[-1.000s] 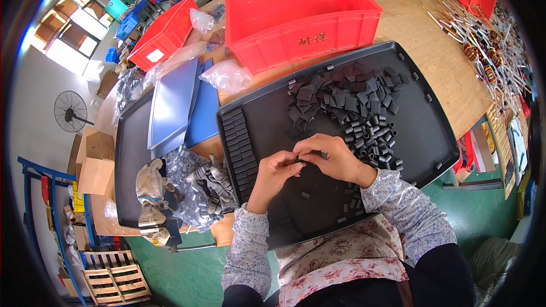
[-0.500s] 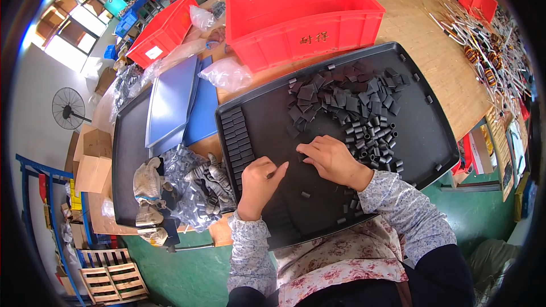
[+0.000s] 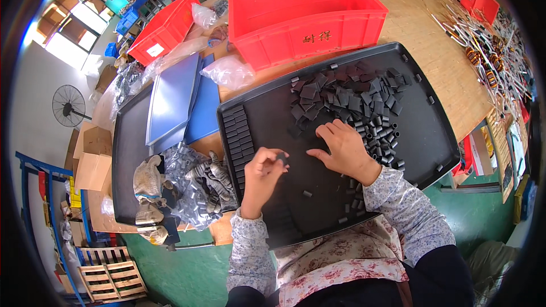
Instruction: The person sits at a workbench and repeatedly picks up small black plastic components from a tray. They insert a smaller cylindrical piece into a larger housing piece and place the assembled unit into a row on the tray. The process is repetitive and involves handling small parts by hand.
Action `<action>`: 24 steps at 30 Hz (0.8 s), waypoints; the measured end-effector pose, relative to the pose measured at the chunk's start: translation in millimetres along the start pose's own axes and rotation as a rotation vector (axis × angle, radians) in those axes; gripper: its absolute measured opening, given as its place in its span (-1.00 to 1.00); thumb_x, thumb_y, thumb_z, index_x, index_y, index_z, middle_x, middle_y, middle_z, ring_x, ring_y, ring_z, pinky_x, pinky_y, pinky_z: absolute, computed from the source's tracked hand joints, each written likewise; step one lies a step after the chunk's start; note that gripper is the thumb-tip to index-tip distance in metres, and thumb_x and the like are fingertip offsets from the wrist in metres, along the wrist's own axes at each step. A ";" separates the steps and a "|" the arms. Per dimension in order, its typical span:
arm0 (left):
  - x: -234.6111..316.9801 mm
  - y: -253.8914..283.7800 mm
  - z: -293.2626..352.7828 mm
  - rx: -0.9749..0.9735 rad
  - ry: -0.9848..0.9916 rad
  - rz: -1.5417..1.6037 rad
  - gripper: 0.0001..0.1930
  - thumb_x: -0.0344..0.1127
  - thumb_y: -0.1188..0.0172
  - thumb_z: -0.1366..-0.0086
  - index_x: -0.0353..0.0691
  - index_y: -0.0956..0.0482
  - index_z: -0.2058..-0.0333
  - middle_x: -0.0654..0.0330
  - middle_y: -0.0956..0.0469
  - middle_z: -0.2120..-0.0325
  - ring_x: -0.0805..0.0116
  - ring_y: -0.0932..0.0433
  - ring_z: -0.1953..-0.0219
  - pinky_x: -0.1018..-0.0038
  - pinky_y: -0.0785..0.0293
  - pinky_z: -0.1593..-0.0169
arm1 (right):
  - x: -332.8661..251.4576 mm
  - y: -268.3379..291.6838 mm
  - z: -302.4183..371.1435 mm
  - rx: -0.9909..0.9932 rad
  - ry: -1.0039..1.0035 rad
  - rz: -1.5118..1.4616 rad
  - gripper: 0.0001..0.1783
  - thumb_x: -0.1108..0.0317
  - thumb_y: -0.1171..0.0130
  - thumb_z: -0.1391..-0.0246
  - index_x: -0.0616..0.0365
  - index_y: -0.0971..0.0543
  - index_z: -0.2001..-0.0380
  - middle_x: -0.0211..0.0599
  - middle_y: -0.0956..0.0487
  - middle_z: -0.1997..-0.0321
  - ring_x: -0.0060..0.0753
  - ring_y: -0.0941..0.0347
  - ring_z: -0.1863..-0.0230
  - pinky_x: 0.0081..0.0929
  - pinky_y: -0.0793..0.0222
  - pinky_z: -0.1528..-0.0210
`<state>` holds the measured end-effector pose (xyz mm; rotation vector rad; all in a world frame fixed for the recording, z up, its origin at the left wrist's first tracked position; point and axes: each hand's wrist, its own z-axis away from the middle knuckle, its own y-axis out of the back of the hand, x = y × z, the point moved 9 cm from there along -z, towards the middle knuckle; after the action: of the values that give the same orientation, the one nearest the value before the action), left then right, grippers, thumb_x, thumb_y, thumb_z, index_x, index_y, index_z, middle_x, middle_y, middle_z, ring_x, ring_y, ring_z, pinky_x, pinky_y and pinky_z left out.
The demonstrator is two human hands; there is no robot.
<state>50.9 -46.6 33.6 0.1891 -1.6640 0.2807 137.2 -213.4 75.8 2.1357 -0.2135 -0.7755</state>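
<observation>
My left hand (image 3: pixel 260 179) pinches a small black piece (image 3: pixel 281 158) between thumb and fingertips, over the left part of a large black tray (image 3: pixel 267 113). To its right, my right hand (image 3: pixel 350 152) has its thumb and fingers apart, with nothing seen between them. Beyond that hand lies a heap of flat black pieces (image 3: pixel 341 96), and short black tubes (image 3: pixel 380 136) are piled beside its far right. Black pieces in neat rows (image 3: pixel 238 136) line the tray's left side. One loose tube (image 3: pixel 307 194) lies between my forearms; more tubes (image 3: pixel 354 200) sit by my right sleeve.
A big red bin (image 3: pixel 307 40) stands behind the tray, another red bin (image 3: pixel 165 31) farther left. Blue sheets (image 3: pixel 173 99), a clear bag of grey parts (image 3: pixel 190 193) and work gloves (image 3: pixel 148 182) lie left. Bundled wires (image 3: pixel 489 51) cover the right of the table.
My right hand has moved away and slightly right, and its thumb and fingers have parted. My left hand has risen a little and now shows a black piece in its fingers.
</observation>
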 end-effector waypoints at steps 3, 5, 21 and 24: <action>-3.7 7.8 -2.7 -0.058 0.041 -0.013 -0.91 -0.62 -0.06 -0.36 -0.29 -0.40 0.31 0.07 -0.61 0.28 0.45 -0.60 0.30 0.52 -0.59 0.16 | 1.3 -10.9 4.0 -0.118 0.018 -0.049 -0.67 0.33 -0.43 0.13 0.11 -0.48 0.34 -0.29 -0.51 0.37 -0.15 -0.47 0.25 -0.24 -0.42 0.15; -9.0 7.8 -2.1 -0.064 0.073 -0.009 -0.87 -0.63 -0.17 -0.31 -0.28 -0.43 0.28 0.11 -0.62 0.25 0.48 -0.60 0.26 0.54 -0.58 0.13 | -5.8 -18.6 6.8 -0.177 0.053 -0.098 -0.69 0.35 -0.42 0.11 0.10 -0.47 0.35 -0.29 -0.52 0.37 -0.14 -0.47 0.24 -0.23 -0.42 0.14; -20.2 -25.1 10.0 -0.185 0.200 -0.142 -0.79 -0.54 -0.41 -0.15 -0.35 -0.63 0.22 0.25 -0.63 0.33 0.55 -0.60 0.27 0.60 -0.56 0.13 | 2.5 -36.0 8.3 -0.205 -0.346 -1.042 -0.95 0.51 -0.20 -0.22 0.25 -0.56 0.28 -0.47 -0.57 0.34 -0.69 -0.47 0.28 -0.61 -0.44 0.20; -16.1 -25.8 6.1 -0.174 0.181 -0.022 -0.75 -0.54 -0.42 -0.15 -0.38 -0.65 0.18 0.24 -0.64 0.32 0.54 -0.60 0.25 0.57 -0.56 0.11 | 0.5 -33.3 8.0 -0.181 -0.401 -1.268 -0.95 0.53 -0.23 -0.18 0.26 -0.57 0.28 -0.43 -0.59 0.34 -0.69 -0.49 0.27 -0.60 -0.46 0.20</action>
<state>54.3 -73.7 18.9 0.0496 -1.4970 0.1308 129.1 -197.6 46.5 1.7433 1.0665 -1.8219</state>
